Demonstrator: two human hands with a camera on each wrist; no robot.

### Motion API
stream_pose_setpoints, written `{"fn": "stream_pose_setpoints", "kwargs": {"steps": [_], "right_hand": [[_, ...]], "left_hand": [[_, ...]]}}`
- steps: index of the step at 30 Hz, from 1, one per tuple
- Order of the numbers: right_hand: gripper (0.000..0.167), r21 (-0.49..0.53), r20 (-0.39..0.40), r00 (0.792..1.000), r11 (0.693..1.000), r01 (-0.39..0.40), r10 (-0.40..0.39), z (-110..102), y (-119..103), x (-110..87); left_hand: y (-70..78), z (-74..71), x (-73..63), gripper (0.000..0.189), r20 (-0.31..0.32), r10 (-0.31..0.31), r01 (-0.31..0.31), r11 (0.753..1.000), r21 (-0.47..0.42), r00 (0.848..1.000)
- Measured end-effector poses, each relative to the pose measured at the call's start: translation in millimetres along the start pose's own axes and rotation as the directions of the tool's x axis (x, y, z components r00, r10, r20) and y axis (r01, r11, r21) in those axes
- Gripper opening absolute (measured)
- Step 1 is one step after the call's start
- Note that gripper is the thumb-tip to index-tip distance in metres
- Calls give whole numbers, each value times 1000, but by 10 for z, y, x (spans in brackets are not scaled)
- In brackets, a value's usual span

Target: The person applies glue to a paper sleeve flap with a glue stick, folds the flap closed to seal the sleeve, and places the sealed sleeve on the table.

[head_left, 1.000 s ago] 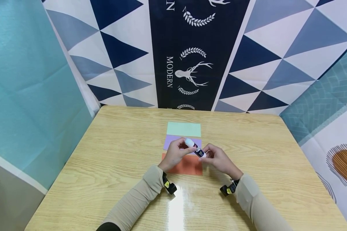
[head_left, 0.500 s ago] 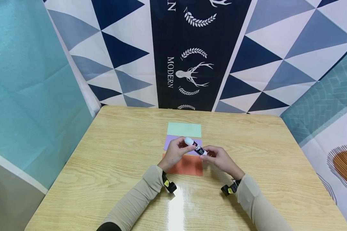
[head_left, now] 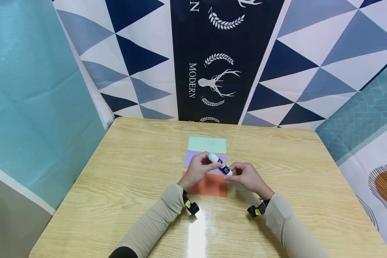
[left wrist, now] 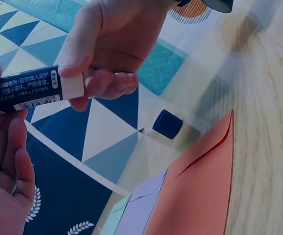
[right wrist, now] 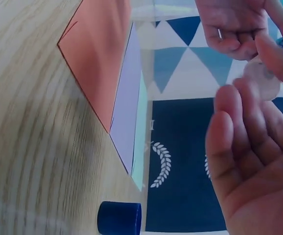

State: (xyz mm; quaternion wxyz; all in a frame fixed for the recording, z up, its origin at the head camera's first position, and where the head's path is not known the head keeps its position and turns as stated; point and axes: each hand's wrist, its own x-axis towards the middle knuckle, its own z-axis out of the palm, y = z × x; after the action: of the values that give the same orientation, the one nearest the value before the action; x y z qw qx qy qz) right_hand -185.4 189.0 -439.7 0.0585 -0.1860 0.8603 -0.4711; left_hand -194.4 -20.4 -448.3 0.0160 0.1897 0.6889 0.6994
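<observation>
A glue stick (head_left: 224,168) with a dark label is held in the air, tilted, over the envelopes. My left hand (head_left: 195,172) grips it by the labelled body; its white end points up to the left. At the other end, the thumb and fingers of my right hand (head_left: 246,176) pinch the white base (left wrist: 73,87). Below lie three envelopes in a column: mint green (head_left: 207,144), lilac (head_left: 189,157) and orange-red (head_left: 213,185). A dark blue cap (left wrist: 168,124) rests on the table beside them, hidden in the head view by my right hand.
The wooden table (head_left: 132,161) reaches back to a patterned cloth (head_left: 148,71) with triangles and deer heads. A teal cloth (head_left: 42,89) hangs at the left. Black camera straps (head_left: 191,206) circle both wrists.
The right hand's fingers have shifted slightly around the base of the glue stick. The left hand keeps its grip; the whole view has drifted a little.
</observation>
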Motion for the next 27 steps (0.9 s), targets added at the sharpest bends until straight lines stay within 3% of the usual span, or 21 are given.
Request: {"fn": "stream_pose_setpoints", "kwargs": {"steps": [4,8,15,20,23,27], "right_hand": [[32,-4,-21,1000,1000,-10,9,31,-10,-3],[32,40,16,1000,999,2,-3,39,12,10],[22,163,171,981,984,65,-93,11,66,1],[25,197,226,959,972,129,-173,-31,61,-28],[26,177,224,958,974,139,-177,-45,46,-28],[20,103,157,981,989,102,-117,-34,22,-20]], "left_hand": [[-8,13,-6,16,-9,20,-20,998,52,1000],[-10,20,-4,16,-11,44,-42,994,105,999],[-3,13,-11,16,-27,43,-41,997,61,999],[6,-1,-16,16,-18,17,-16,1000,21,1000],[6,-2,-11,15,-13,4,-4,1000,-1,1000],[16,8,-2,14,-15,-10,10,1000,-1,1000]]}}
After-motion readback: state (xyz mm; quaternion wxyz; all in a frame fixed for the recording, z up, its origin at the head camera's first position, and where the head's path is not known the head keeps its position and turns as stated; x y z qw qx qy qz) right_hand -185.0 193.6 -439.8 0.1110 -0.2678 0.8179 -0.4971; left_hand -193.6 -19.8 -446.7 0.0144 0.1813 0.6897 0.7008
